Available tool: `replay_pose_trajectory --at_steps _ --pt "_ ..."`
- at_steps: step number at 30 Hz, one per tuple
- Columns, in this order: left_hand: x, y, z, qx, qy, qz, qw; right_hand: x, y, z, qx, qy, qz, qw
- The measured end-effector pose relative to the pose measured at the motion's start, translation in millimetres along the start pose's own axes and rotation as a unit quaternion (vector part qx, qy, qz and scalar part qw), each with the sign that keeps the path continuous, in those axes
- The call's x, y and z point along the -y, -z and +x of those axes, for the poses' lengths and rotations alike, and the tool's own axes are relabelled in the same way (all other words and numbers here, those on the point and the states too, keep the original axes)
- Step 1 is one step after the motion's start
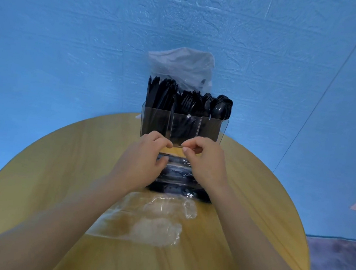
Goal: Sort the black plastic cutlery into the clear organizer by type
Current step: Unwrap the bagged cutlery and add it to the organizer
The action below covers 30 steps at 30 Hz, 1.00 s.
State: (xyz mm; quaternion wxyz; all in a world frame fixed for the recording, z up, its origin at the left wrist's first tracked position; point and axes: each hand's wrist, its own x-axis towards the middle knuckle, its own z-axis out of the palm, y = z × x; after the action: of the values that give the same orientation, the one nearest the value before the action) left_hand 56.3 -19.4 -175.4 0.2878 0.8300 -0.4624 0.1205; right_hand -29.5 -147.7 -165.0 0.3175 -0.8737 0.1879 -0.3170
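- Both hands raised side by side over the yellow round table, fingertips nearly meeting.
- Left hand curled, thumb and forefinger pinching the top edge of a clear plastic bag packed with black cutlery.
- Right hand curled likewise, pinching the same edge just beside the left; a narrow gap between the two pinches.
- Bagged cutlery directly under and between the palms, stretching back toward the wrists, its near end just beyond the right wrist.
- Clear organizer standing upright just past the fingertips, close behind the pinched edge; touching or merely near, cannot tell.
- Three compartments in it: knives beyond the left hand, forks straight ahead between the hands, spoons beyond the right hand, all standing upright.
- Crumpled plastic bag rising behind the organizer, farthest from the hands.
- Empty clear wrappers lying flat on the table between the forearms, nearer the body than the wrists.
- Blue wall behind everything.
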Motion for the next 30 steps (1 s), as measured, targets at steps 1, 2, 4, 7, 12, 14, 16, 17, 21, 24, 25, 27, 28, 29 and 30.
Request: replay_pose_trajectory --at_steps 1,2,4,7,12,14,16,17,21,24,25,27,28,29,30 --pt "1.0 1.4 -6.4 -0.001 0.010 -0.010 1.000 4.1 -0.8 -4.5 0.013 0.002 -0.007 1.000" --pt "1.8 2.4 -12.3 -0.004 0.019 -0.020 1.000 7.4 -1.4 -8.9 0.025 0.005 -0.013 1.000" --pt "4.1 3.1 -22.6 -0.016 0.034 -0.037 0.999 9.8 -3.4 -17.0 0.045 0.019 -0.032 0.998" --pt "9.5 0.9 -33.9 -0.031 0.060 -0.060 0.996 6.6 -7.1 -27.2 0.098 0.032 -0.112 0.988" --pt "19.2 -1.4 -38.7 -0.033 0.108 -0.100 0.989 -1.8 -6.3 -32.5 0.165 0.023 -0.201 0.965" --pt "19.8 -1.0 -38.2 -0.034 0.112 -0.109 0.987 -4.5 -5.3 -31.8 0.153 0.028 -0.196 0.968" --pt "18.1 -2.6 -38.6 -0.030 0.110 -0.114 0.987 -7.0 -4.9 -30.2 0.141 0.036 -0.192 0.971" --pt "16.3 -4.3 -38.8 -0.027 0.106 -0.118 0.987 -8.3 -4.7 -29.3 0.138 0.041 -0.190 0.971" --pt "13.3 -7.9 -41.0 -0.023 0.094 -0.144 0.985 -10.4 -6.5 -27.1 0.118 0.061 -0.165 0.977" --pt "12.4 -4.8 -41.7 -0.041 0.120 -0.181 0.975 -9.1 -5.6 -26.3 0.065 0.097 -0.142 0.983" --pt "11.9 -3.3 -41.3 -0.051 0.133 -0.212 0.967 -8.1 -4.9 -26.6 0.052 0.108 -0.132 0.984" --pt "11.4 -1.0 -40.0 -0.074 0.158 -0.289 0.941 -6.4 -4.5 -28.0 0.038 0.130 -0.115 0.984" --pt "11.8 -0.1 -39.2 -0.083 0.167 -0.327 0.926 -5.7 -4.8 -29.1 0.031 0.143 -0.110 0.983" --pt "12.0 0.4 -38.3 -0.090 0.173 -0.368 0.909 -5.3 -5.1 -30.2 0.024 0.154 -0.105 0.982" --pt "11.4 1.2 -37.8 -0.094 0.180 -0.410 0.889 -4.9 -4.8 -31.1 0.018 0.162 -0.100 0.982"
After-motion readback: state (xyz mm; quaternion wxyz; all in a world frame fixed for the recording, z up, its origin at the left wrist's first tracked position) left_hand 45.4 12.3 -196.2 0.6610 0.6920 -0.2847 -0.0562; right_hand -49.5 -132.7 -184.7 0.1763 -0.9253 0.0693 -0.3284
